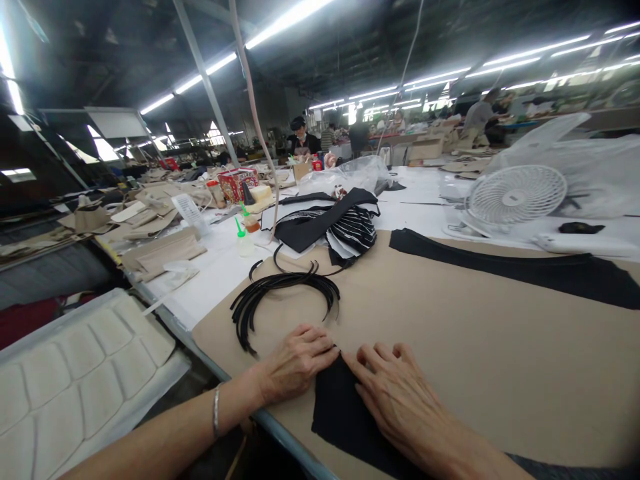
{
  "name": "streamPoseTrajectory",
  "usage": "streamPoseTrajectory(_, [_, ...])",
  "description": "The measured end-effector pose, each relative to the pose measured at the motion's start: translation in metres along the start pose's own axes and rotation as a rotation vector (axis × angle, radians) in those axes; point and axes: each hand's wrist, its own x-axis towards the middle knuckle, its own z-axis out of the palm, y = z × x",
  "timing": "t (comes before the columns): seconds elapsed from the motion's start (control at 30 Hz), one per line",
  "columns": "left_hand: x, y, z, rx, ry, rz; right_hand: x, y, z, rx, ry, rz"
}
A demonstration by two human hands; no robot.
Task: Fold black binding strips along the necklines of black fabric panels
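**Two hands on a black fabric piece at a workshop table**

The left hand (296,363) rests on the tan paper sheet (450,347) covering the table. Its fingers are pressed together, their tips meeting the top corner of a flat black fabric piece (337,413); whether they pinch that edge cannot be told. The right hand (395,393) lies palm down on the same fabric, fingers slightly spread and flat. The fabric sits at the table's near edge, between and under both hands. A silver bracelet (216,410) circles the left wrist. Just beyond the left hand lies a bundle of thin black curved bands (285,293). A small white desk fan (515,197) stands far right.
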Motion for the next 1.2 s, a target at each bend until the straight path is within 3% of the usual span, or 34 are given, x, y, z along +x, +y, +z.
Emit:
streamPoseTrajectory(0.2, [0.001,0.001,-0.002,-0.029,0.000,-0.020,0.004,0.002,0.002,-0.056,0.036,-0.034])
streamPoseTrajectory(0.37, [0.002,0.003,-0.003,-0.055,0.022,-0.061,0.001,0.010,-0.009,0.058,-0.063,-0.008])
streamPoseTrajectory(0.5, [0.002,0.006,-0.002,-0.085,0.034,-0.080,-0.011,0.015,-0.007,0.091,-0.040,0.038])
streamPoseTrajectory(0.83, [0.004,0.012,-0.007,-0.143,0.086,-0.184,-0.012,0.002,0.002,0.006,0.006,0.038])
streamPoseTrajectory(0.97, [0.015,0.024,-0.010,-0.164,0.192,-0.316,-0.013,-0.002,0.005,-0.003,0.051,0.049])
streamPoseTrajectory(1.2, [0.021,0.051,0.005,-0.208,0.214,-0.256,-0.039,0.014,-0.019,0.249,-0.029,0.239])
